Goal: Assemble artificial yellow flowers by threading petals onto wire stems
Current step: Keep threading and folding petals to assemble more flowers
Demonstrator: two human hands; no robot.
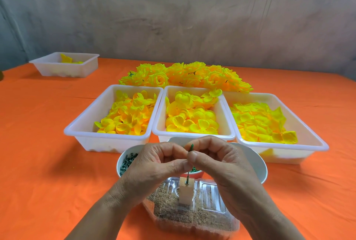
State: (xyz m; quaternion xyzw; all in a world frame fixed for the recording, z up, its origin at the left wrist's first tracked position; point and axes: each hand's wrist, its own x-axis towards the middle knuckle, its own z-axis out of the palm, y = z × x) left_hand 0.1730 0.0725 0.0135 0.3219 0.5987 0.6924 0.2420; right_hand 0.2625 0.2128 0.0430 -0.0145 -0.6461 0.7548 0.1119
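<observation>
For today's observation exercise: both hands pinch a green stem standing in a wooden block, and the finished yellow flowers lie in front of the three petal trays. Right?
Wrong in one respect: the head view shows the pile of finished yellow flowers behind the three petal trays. The left hand and right hand do pinch the green stem.

three petal trays (pixel 107 139) blocking ahead, bowls (pixel 258 164) between

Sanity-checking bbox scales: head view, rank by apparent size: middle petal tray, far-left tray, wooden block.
1. middle petal tray
2. far-left tray; farther off, so true size unsure
3. wooden block
</observation>
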